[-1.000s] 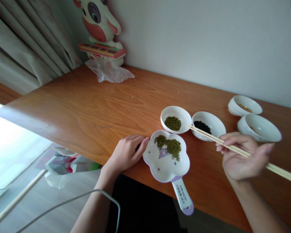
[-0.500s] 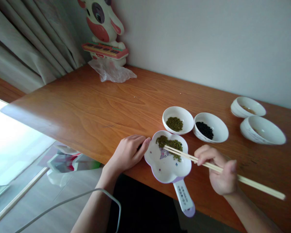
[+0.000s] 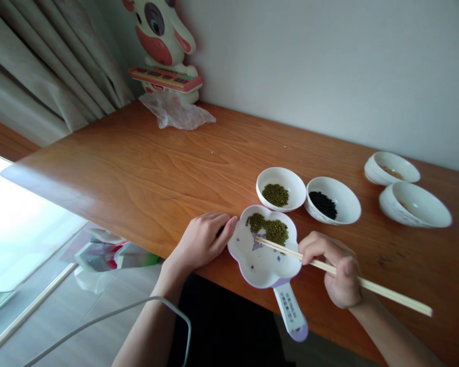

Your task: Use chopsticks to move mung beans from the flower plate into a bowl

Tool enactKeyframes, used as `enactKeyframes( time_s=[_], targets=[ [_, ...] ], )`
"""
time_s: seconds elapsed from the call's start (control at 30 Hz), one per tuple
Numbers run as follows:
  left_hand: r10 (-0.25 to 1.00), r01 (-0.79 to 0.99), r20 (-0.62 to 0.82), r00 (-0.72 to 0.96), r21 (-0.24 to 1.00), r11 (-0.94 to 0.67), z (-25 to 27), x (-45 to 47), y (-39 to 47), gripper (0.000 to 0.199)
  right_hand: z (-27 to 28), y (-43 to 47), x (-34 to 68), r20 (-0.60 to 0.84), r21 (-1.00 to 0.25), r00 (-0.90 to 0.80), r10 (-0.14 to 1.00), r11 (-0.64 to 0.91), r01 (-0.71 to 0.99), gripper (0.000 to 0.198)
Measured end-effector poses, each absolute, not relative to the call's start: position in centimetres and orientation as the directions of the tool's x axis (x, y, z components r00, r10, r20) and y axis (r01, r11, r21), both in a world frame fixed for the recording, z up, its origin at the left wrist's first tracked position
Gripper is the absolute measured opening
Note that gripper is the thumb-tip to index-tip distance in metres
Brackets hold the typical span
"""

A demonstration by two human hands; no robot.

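My right hand (image 3: 332,267) is closed around a pair of wooden chopsticks (image 3: 382,290). Their tips are together, low over the printed figure in a white, purple-rimmed flower-shaped dish (image 3: 260,270), by the edge of a heap of green mung beans (image 3: 274,232). The dish's labelled handle (image 3: 288,308) sticks out past the table's front edge. On the table to the left rests my left hand (image 3: 204,239), fingers curled and thumb against the dish's rim. Whether anything is under those fingers is hidden. No bean shows clearly between the chopstick tips.
Behind the dish stand a bowl (image 3: 262,188) of mung beans and a bowl (image 3: 350,206) of black beans. Two more white bowls (image 3: 424,206) are at the right. A cow toy (image 3: 160,46) and a plastic bag (image 3: 179,114) lie far left. A grey cable (image 3: 137,302) crosses the foreground.
My right hand has moved slightly left, and the chopstick tips have come down and left, off the beans toward the printed figure. My left hand and the dish have stayed put.
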State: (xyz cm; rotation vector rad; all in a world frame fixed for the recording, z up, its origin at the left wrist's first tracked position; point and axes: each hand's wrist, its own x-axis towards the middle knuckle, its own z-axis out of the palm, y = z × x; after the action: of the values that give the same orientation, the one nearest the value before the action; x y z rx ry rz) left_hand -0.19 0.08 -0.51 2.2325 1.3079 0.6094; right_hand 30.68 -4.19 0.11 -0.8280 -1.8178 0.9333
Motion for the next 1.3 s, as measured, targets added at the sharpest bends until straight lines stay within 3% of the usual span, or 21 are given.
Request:
enactKeyframes(
  time_s=[1.3],
  targets=[
    [0.885, 0.665, 0.161, 0.437, 0.605, -0.438, -0.6, -0.2, 0.1, 0.04, 1.2, -3.5, 31.4, 0.425, -0.873, -0.179, 0.887, 0.454, 0.179, 0.07]
  ],
)
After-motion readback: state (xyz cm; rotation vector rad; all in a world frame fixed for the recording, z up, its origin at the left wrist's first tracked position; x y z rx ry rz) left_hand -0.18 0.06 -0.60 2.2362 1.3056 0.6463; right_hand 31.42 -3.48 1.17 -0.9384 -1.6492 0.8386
